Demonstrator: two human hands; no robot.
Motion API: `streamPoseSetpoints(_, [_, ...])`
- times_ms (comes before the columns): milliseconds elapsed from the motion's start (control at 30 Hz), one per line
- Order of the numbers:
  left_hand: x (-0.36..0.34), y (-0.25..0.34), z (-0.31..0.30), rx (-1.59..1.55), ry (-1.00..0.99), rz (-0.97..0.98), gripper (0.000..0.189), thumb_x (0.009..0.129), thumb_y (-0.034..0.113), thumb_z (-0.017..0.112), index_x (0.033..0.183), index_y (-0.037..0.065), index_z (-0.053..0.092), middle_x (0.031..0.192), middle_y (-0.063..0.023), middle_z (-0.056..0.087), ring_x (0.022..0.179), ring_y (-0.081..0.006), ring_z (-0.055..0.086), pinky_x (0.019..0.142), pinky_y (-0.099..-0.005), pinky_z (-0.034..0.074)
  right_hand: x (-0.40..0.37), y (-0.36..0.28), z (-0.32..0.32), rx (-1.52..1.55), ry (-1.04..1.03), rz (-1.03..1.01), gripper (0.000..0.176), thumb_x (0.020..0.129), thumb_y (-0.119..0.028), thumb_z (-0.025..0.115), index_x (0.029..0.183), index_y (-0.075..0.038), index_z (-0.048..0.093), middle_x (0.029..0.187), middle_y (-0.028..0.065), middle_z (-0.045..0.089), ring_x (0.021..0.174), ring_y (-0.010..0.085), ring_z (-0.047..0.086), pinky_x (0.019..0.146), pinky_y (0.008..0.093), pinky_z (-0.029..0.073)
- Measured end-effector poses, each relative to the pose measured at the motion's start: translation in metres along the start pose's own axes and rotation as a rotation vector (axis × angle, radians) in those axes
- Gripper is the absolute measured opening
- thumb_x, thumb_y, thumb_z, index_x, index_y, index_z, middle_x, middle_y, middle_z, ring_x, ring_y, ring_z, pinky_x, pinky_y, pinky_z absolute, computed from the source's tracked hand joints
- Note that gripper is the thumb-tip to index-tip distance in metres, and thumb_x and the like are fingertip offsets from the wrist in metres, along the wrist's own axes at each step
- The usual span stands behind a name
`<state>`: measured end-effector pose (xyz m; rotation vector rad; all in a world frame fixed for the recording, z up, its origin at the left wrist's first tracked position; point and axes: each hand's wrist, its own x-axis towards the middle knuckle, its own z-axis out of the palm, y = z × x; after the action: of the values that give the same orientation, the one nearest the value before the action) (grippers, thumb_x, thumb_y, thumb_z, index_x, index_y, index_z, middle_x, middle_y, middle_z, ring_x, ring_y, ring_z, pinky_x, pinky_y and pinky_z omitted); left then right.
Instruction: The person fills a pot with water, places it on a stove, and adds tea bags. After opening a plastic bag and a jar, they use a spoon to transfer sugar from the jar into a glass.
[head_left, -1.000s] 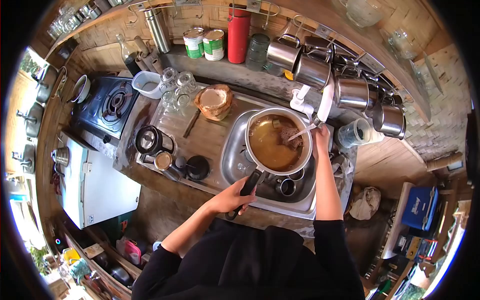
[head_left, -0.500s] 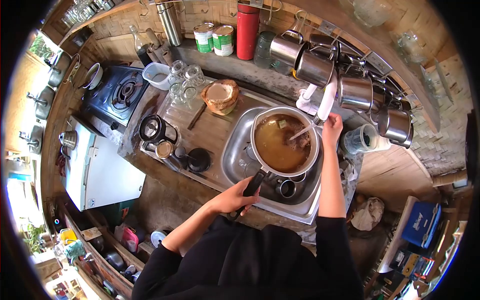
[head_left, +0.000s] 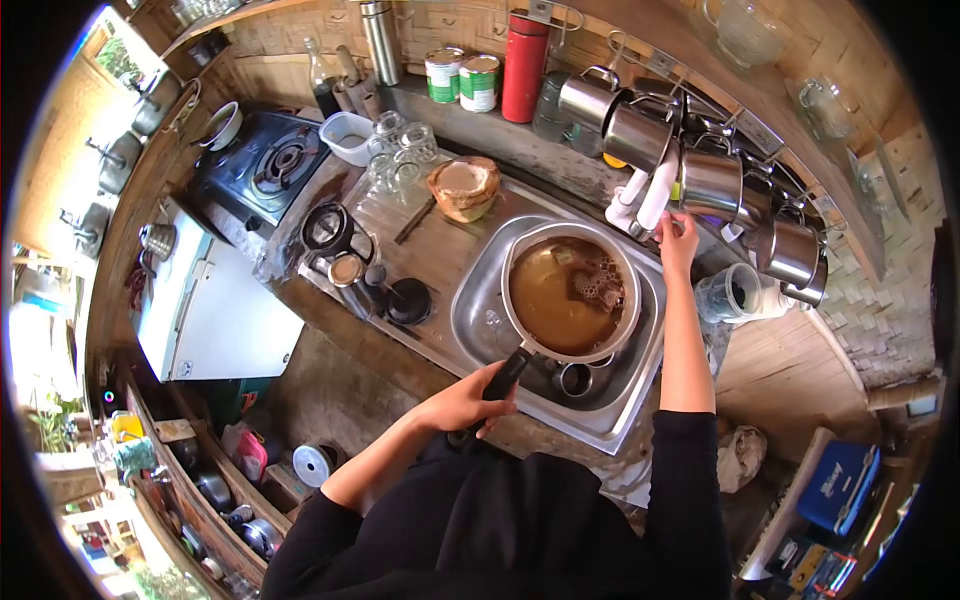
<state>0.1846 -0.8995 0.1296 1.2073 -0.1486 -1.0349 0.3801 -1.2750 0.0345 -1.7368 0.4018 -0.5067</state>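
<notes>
A saucepan [head_left: 632, 325] full of brown liquid sits over the steel sink [head_left: 470, 350], with reddish froth on the liquid's right side. My left hand [head_left: 470, 405] is wrapped round its black handle [head_left: 507, 377]. At the white tap [head_left: 656, 200], my right hand [head_left: 677, 245] has its fingers closed at the spout; part of the grip is hidden. No stream shows below the tap. Under the pan's near edge, a small metal cup [head_left: 576, 379] rests in the sink.
On the drainboard are a coconut half [head_left: 464, 190], a knife [head_left: 416, 220], upturned glasses [head_left: 400, 160] and a blender jug [head_left: 328, 232]. Steel mugs [head_left: 710, 185] hang low beside the tap. A plastic tub [head_left: 728, 293] stands right of the sink, a gas stove [head_left: 262, 165] at the left.
Water was running from the tap into the saucepan; the stream is gone now. My right hand has moved slightly at the tap. My left hand keeps its hold. The view has shifted.
</notes>
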Motion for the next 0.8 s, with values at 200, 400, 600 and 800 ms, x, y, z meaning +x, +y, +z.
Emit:
streamPoseSetpoints(200, [-0.003,-0.003,0.013,0.036,0.062,0.018,0.022,0.088,0.006,0.062,0.098,0.003,0.042,0.067,-0.0029,0.051,0.051,-0.0091,0.051,0.044,-0.0235,0.043,-0.018,0.021,-0.002,-0.088,0.019,-0.200,0.020,0.091,-0.019,0.065,0.083,-0.003,0.055,0.066,0.0045,0.063,0.058,0.0088,0.057,0.055,0.0243,0.043])
streamPoseSetpoints(400, [0.004,0.001,0.023,0.018,0.023,0.046,0.023,0.086,0.005,0.061,0.099,0.005,0.042,0.069,-0.0021,0.050,0.053,-0.0103,0.054,0.045,-0.0262,0.044,-0.100,0.038,0.005,-0.433,0.122,-0.242,0.015,0.081,-0.014,0.064,0.095,-0.008,0.062,0.083,0.0074,0.066,0.074,0.0219,0.065,0.064,0.0328,0.050])
streamPoseSetpoints(600, [0.001,0.015,0.033,0.088,0.025,0.088,0.020,0.087,0.005,0.060,0.097,0.004,0.043,0.064,-0.0026,0.050,0.053,-0.0090,0.052,0.043,-0.0236,0.041,-0.080,0.051,-0.008,-0.754,0.163,-0.643,0.019,0.079,-0.016,0.064,0.096,-0.009,0.062,0.083,0.0072,0.065,0.077,0.0245,0.065,0.064,0.0354,0.051])
streamPoseSetpoints(800, [-0.005,0.014,0.037,0.063,-0.010,0.082,0.020,0.087,0.004,0.059,0.098,0.003,0.042,0.076,-0.0047,0.053,0.054,-0.0093,0.052,0.044,-0.0239,0.044,-0.074,0.032,-0.019,-0.903,0.140,-0.736,0.018,0.078,-0.019,0.063,0.094,-0.011,0.061,0.081,0.0058,0.063,0.080,0.0277,0.064,0.064,0.0395,0.052])
